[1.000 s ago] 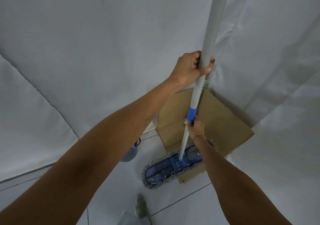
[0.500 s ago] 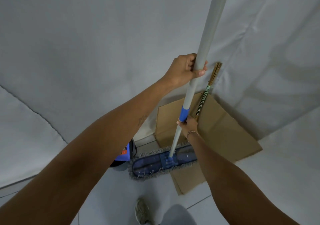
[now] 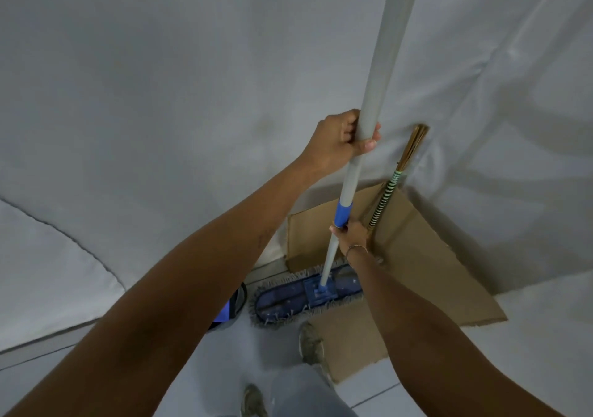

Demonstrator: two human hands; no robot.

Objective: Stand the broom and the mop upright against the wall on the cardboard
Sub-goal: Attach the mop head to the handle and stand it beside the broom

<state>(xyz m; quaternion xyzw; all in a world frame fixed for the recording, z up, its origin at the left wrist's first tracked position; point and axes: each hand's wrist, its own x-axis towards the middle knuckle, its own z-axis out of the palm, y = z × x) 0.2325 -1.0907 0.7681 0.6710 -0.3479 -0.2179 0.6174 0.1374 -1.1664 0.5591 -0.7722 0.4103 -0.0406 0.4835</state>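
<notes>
Both hands are on the mop (image 3: 362,160) here, its grey pole running steeply up and out of the top of the view. The left hand (image 3: 340,140) is clenched round the pole high above the cardboard (image 3: 426,265), thumb wrapped across the front. The right hand (image 3: 351,235) grasps the pole lower down, just under the blue collar (image 3: 342,213), a thin bracelet at the wrist. The mop head (image 3: 305,298), blue with a grey fringe, lies flat at the near left edge of the cardboard, its right end over the sheet and its left end out on the tiled floor (image 3: 224,362). And there's the broom (image 3: 390,192), standing on the cardboard just beyond the right hand, its striped handle tilted back so the bundled tip rests against the white sheeted wall (image 3: 192,95) above the cardboard's far corner. Left of the cardboard, past the mop head, a dark container (image 3: 236,304) with a blue label peeks out from behind the left forearm. Two shoes (image 3: 309,343) stand on the floor near the cardboard's front edge.
</notes>
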